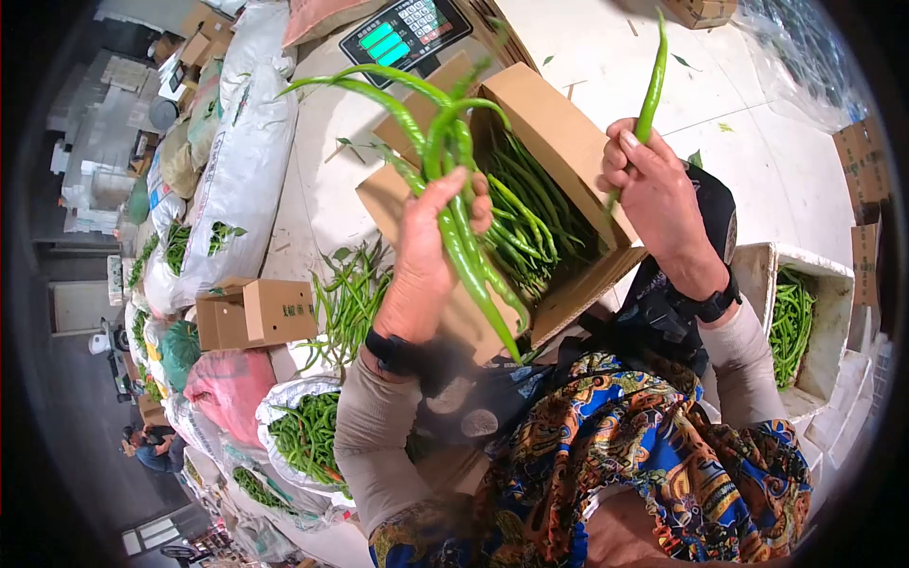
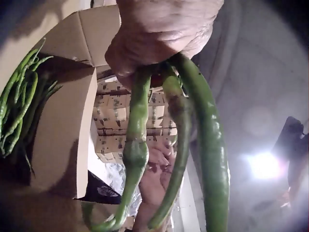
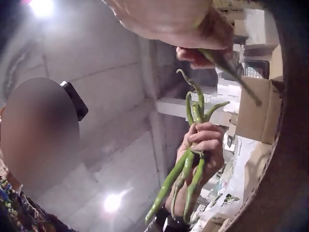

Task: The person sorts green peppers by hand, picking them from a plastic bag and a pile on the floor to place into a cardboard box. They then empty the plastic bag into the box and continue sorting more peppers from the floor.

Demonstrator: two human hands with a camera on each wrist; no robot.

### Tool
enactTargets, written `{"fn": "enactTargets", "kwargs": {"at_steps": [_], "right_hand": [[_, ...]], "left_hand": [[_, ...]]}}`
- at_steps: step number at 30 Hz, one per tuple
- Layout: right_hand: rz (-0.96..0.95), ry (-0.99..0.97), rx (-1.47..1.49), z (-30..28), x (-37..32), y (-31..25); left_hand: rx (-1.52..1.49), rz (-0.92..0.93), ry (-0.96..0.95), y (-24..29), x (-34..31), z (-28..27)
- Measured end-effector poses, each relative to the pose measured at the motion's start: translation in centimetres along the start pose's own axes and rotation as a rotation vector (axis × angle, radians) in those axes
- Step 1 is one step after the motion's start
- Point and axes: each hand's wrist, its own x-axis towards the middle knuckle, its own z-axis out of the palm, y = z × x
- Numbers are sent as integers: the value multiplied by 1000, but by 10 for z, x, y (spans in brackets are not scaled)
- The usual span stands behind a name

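Observation:
In the head view my left hand (image 1: 431,246) grips a bunch of several long green peppers (image 1: 464,256), their ends sticking out above and below the fist. The left wrist view shows three peppers (image 2: 205,140) hanging from that hand (image 2: 164,34). My right hand (image 1: 663,204) pinches one green pepper (image 1: 653,85) between thumb and fingers, held upright to the right of the box. An open cardboard box (image 1: 544,123) with many green peppers (image 1: 530,208) inside lies between and below the hands. In the right wrist view the right hand (image 3: 169,24) holds its pepper (image 3: 231,72).
A scale (image 1: 407,38) stands beyond the box. Loose peppers (image 1: 350,303) and a small carton (image 1: 279,312) lie at left, beside filled sacks (image 1: 241,180). A white foam crate (image 1: 833,350) of peppers is at right. A person (image 1: 156,450) is at far left.

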Motion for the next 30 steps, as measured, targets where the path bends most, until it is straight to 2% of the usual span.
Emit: {"fn": "enactTargets", "kwargs": {"at_steps": [2,4,6,9,12,16,18,19,22,24,26,28,30], "right_hand": [[-38,19,-16,10,0,-8],[8,52,-286,17,2,-11],[72,21,-202,25,10,-3],[239,-73,0,26,23,10],[321,-303,120,24,28,14],[292,-197,-12,36,25,16],[287,-198,38,32,28,15],[226,-212,-2,27,31,16],[221,-166,-20,15,38,12],[231,-136,-6,7,44,12],[186,-161,32,-6,54,12],[210,-191,32,-6,60,12],[352,-257,-227,-6,67,13]], "left_hand": [[54,-77,-104,-4,-3,0],[81,-69,-127,-8,-5,3],[147,-130,-90,-10,-5,4],[217,-154,-136,-12,-11,11],[310,-177,-192,-12,-12,16],[360,-153,-226,-14,-15,19],[246,-47,-87,-14,-13,16],[154,-11,-38,-14,-11,10],[-8,60,74,3,-11,2],[-82,158,65,12,-10,-13],[-185,175,124,24,-13,-16],[-198,175,129,30,-14,-21],[-215,176,127,30,-17,-25]]}}
